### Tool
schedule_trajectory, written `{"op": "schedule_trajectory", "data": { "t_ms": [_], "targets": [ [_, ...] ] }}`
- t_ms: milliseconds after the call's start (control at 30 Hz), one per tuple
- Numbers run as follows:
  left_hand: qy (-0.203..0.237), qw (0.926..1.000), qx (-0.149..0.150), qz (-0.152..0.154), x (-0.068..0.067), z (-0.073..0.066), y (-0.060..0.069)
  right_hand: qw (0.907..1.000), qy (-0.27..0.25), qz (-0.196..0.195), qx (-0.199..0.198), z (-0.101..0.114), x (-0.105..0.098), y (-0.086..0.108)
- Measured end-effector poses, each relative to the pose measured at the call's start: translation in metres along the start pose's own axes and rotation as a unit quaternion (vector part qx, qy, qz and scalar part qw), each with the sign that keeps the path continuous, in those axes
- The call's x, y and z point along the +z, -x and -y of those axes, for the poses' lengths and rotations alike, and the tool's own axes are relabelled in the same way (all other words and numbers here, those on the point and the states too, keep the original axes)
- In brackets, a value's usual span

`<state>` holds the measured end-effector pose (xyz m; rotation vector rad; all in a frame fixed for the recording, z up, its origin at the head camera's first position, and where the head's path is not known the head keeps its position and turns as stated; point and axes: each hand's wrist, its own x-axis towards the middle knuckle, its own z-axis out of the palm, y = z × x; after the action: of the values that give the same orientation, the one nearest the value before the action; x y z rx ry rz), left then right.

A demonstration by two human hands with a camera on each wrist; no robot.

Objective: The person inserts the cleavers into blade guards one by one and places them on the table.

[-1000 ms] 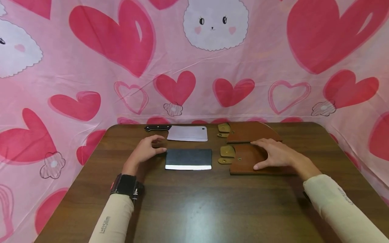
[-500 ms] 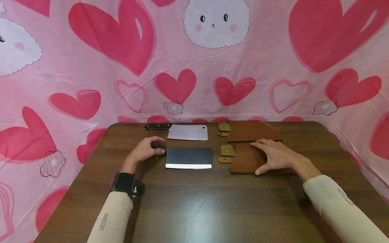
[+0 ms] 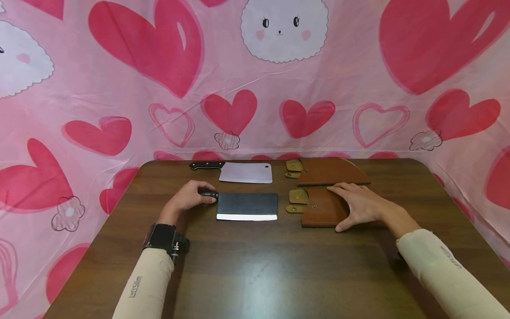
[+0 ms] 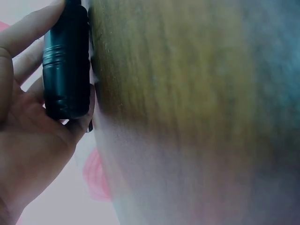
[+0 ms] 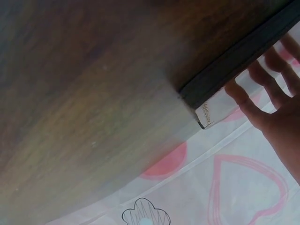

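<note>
A dark-bladed cleaver [image 3: 247, 206] lies flat on the table, its bright edge toward me. My left hand [image 3: 190, 196] holds its round black handle [image 4: 67, 70] between thumb and fingers. To the right lies a brown leather knife sheath [image 3: 323, 212] with tan snap straps at its left end. My right hand [image 3: 364, 204] spans this sheath and grips it by its edges, thumb at the near edge and fingers at the far one. In the right wrist view, fingertips meet the sheath's dark edge [image 5: 234, 65]; the thumb is out of sight there.
Behind the dark cleaver lies a second cleaver [image 3: 246, 173] with a light blade and black riveted handle. A second brown sheath [image 3: 332, 172] lies behind the first, near the back edge of the wooden table [image 3: 255, 266]. Pink heart-printed cloth [image 3: 255, 79] hangs around the table.
The left fingers have come in around the cleaver's handle, more of which now shows. My right thumb has slid nearer to me, down to the sheath's near edge. Cleavers and sheaths stay put.
</note>
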<state>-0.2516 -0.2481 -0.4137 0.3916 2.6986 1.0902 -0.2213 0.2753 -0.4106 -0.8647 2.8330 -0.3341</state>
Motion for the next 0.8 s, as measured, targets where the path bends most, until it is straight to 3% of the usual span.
{"op": "schedule_trajectory", "data": {
  "t_ms": [300, 800],
  "targets": [
    [-0.009, 0.9999, 0.005, 0.002, -0.0007, -0.0005, 0.0007, 1.0000, -0.006, -0.002, 0.001, 0.0008, 0.0003, -0.0005],
    [0.040, 0.9991, 0.014, 0.001, -0.0009, 0.0017, 0.0003, 0.9999, -0.004, -0.016, 0.000, 0.0021, -0.0012, 0.0006]
  ]
}}
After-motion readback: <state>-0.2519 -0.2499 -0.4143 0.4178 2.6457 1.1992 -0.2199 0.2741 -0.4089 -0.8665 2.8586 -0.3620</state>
